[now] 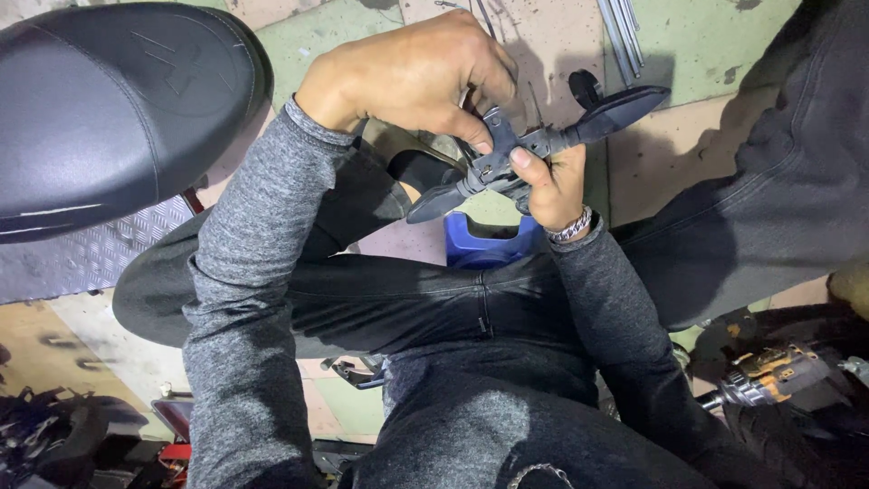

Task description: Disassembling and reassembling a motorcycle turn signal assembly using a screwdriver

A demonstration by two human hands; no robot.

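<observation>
- left hand grips the black lever assembly from above
- right hand pinches it from below
- blue stool sits beneath, between the knees

The lever assembly sits between the left hand and the right hand — above the stool, with the motorcycle seat far left, metal rods on the floor behind.
</observation>
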